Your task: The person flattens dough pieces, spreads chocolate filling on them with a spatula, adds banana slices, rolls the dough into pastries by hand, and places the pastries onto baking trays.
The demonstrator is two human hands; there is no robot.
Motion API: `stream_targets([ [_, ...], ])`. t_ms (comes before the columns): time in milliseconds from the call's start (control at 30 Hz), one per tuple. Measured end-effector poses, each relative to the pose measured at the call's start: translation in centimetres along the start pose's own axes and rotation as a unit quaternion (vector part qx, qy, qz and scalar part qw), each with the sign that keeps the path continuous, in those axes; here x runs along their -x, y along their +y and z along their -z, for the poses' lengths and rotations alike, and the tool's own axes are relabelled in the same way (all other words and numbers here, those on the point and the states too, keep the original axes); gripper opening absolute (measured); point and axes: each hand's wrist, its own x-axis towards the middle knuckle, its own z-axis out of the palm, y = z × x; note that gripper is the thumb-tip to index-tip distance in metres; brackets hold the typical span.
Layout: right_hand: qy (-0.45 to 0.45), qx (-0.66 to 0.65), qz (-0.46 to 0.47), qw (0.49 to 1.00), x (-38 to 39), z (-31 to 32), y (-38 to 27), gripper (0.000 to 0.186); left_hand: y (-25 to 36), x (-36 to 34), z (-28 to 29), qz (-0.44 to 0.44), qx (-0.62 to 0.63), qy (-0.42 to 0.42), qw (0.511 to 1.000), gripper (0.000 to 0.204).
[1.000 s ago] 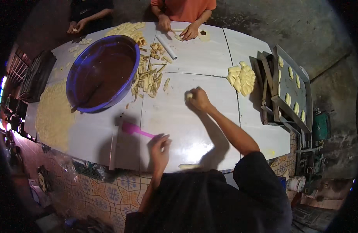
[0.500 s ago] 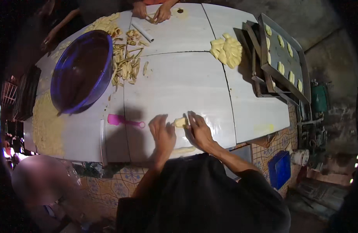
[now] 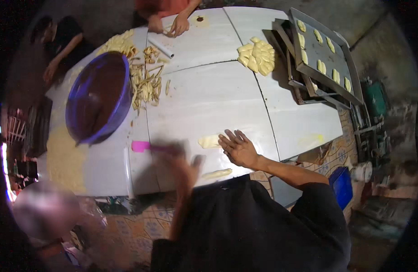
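On the white table in front of me lies a flattened piece of dough (image 3: pixel 209 141). My right hand (image 3: pixel 240 151) rests at its right end, fingers spread and stretched out. My left hand (image 3: pixel 181 167) is left of the dough, its fingers smeared by motion, over the handle end of a pink plastic spatula-like tool (image 3: pixel 140 146). Whether it grips that handle cannot be made out. A thin rolled strip of dough (image 3: pixel 217 174) lies by the near table edge, between my forearms.
A large blue basin (image 3: pixel 127 97) with brown filling stands left, beside sliced pieces (image 3: pixel 148 86). Dough pieces (image 3: pixel 259 55) lie far right, near stacked trays with shaped dough (image 3: pixel 329 56). Across the table, a person's hands (image 3: pixel 175 27) work near a white rolling pin (image 3: pixel 161 47).
My left hand has moved left, away from the dough to the pink tool's handle. The dough now lies longer and flatter; my right hand has spread out at its right end. The view has shifted slightly.
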Motion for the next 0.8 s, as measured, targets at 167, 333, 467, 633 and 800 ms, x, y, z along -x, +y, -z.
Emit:
stream_targets([
  [167,-0.026,-0.208,-0.078,0.975,0.4,3.2,1.4,0.054,-16.2,3.7,-0.2,0.309,-0.321,0.179,0.877,0.038],
  [333,0.123,-0.240,0.009,0.963,-1.8,4.8,-0.8,0.057,-24.8,12.0,-4.1,0.136,-0.152,0.101,0.974,0.037],
  [467,0.183,-0.215,0.144,0.948,-0.8,4.9,-2.8,0.058,-8.1,7.0,-1.6,-0.032,0.353,-0.003,0.935,0.036],
  [633,0.167,-0.129,-0.018,0.977,-2.2,-0.1,1.6,0.033,1.7,-2.3,-0.7,-0.215,0.118,0.085,0.966,0.038],
  [800,0.075,-0.153,-0.038,0.985,3.1,-1.3,0.2,0.043,-1.6,3.2,-5.2,-0.042,0.318,-0.046,0.946,0.045],
])
